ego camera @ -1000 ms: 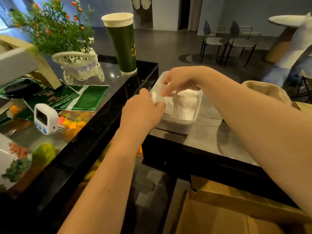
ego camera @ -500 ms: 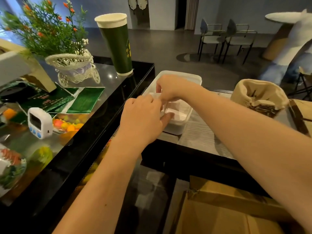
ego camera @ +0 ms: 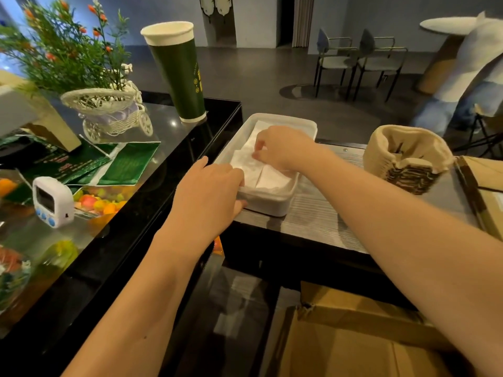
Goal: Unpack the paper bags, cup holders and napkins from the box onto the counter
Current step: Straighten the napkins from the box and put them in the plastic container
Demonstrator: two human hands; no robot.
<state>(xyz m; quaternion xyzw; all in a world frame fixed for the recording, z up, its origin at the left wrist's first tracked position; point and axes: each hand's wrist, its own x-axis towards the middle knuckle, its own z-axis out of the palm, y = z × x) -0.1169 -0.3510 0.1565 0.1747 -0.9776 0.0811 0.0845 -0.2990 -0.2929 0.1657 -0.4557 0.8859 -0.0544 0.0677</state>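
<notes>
Counter clutter on the left side

Tall green paper cup (ego camera: 178,74), wicker tricycle planter (ego camera: 109,111) with fake flowers, white digital timer (ego camera: 52,201), green leaflets (ego camera: 128,164); two chairs (ego camera: 359,61) way back.

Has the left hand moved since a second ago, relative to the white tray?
Yes. The left hand has slid from the white tray's left long side to its near-left corner, toward the person.

Dim room. Dark grey floor (ego camera: 258,74), glossy in places. Grey-blue wall (ego camera: 381,17) at back, with a dark doorway (ego camera: 285,20). Two metal-framed chairs (ego camera: 359,61) side by side near the wall. Round pale table (ego camera: 449,23) at far right.
</notes>
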